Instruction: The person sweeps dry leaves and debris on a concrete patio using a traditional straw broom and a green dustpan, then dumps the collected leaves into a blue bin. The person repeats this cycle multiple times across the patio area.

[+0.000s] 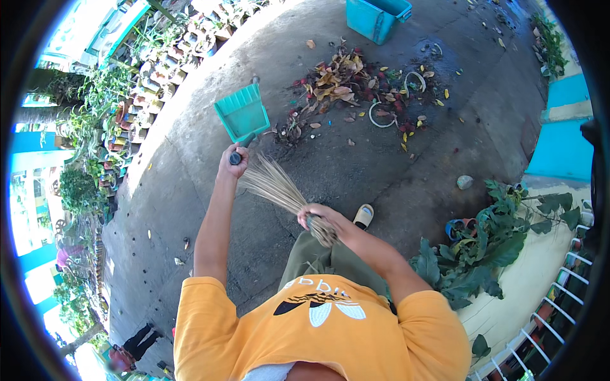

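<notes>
My left hand (pixel 234 162) grips the dark handle of a green plastic dustpan (pixel 245 114), held out ahead of me to the left. In my right hand (pixel 324 216) is the bound end of a stick broom (pixel 279 185). Its bristles fan toward the dustpan's handle and end just beside my left wrist. Beyond the dustpan, to its right, a pile of dry leaves (pixel 339 78) mixed with red bits lies on the concrete. Smaller debris (pixel 290 131) trails from the pile close to the dustpan's right corner.
A teal plastic bin (pixel 376 21) stands past the pile. Two pale rings (pixel 381 115) lie among the litter. Leafy plants (pixel 476 252) and a stone (pixel 464 182) are on the right. Potted plants (pixel 157 76) line the left edge. Another person (pixel 126 357) is at lower left.
</notes>
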A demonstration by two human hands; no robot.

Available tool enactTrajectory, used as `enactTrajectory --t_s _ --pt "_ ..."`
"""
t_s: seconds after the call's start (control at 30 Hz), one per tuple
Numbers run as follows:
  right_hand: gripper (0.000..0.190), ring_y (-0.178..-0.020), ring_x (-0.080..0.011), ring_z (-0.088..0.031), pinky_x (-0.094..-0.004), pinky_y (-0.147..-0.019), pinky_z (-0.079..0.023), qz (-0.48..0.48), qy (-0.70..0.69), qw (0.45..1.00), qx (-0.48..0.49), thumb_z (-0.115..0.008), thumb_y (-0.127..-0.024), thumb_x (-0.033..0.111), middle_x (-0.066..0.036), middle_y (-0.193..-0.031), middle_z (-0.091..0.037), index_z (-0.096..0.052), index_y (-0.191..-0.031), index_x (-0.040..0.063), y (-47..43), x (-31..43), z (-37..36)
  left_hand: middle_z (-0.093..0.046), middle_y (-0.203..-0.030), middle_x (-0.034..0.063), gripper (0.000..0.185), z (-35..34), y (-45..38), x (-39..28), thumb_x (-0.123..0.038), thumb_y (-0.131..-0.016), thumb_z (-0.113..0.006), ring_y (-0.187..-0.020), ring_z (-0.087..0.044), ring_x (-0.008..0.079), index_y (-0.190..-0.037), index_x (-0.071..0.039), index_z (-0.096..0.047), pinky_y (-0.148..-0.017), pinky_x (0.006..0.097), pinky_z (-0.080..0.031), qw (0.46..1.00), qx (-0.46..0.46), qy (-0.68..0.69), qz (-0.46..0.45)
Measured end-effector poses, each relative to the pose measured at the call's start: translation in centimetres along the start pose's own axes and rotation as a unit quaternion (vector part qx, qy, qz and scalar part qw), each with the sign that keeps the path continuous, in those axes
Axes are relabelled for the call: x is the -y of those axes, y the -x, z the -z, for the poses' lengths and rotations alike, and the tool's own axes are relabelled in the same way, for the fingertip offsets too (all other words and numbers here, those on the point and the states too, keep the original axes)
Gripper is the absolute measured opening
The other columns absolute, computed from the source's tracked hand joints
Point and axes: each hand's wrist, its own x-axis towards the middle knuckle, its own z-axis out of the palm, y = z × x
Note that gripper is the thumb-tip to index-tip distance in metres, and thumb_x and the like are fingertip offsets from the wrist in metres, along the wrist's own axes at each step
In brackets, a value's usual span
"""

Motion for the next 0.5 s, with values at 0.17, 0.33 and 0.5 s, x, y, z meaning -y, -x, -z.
enactTrajectory --t_s 0.17,0.33,0.5 --pt "0.021 -0.053 -0.0179 -0.052 -0.0306 -0.054 -0.044 0.116 0.034 0.991 -0.057 -0.051 -0.072 0.017 -0.008 -0.055 -0.051 -0.05 -0.055 0.004 0.9 8.1 4.7 -0.041 -0.065 0.008 0.021 -0.1 0.2 -1.7 -0.012 -0.086 -0.048 -0.049 -0.046 0.014 -0.081 0.004 -0.034 -0.042 0.0217 -0.047 1.0 -0.018 0.005 -0.005" --pt "0.023 -0.05 -0.0203 -0.053 -0.0308 -0.051 -0.044 0.211 0.068 0.968 -0.12 -0.05 -0.076 0.017 -0.01 -0.057 -0.055 -0.054 -0.058 0.003 8.8 15.4 8.7 -0.042 -0.065 0.0076 0.021 1.2 -0.1 -2.4 -0.012 -0.086 -0.047 -0.049 -0.045 0.0135 -0.08 0.004 -0.035 -0.042 0.0213 -0.047 0.998 -0.032 -0.028 -0.035" --pt "0.017 -0.048 -0.0185 -0.052 -0.0295 -0.05 -0.044 0.205 0.107 0.938 -0.257 -0.053 -0.073 0.016 -0.009 -0.054 -0.054 -0.054 -0.063 0.003 13.0 17.4 9.5 -0.041 -0.064 0.007 0.021 1.4 -0.4 -2.9 -0.011 -0.086 -0.047 -0.05 -0.045 0.0134 -0.077 0.003 -0.034 -0.043 0.0209 -0.047 0.999 -0.034 -0.015 -0.01"
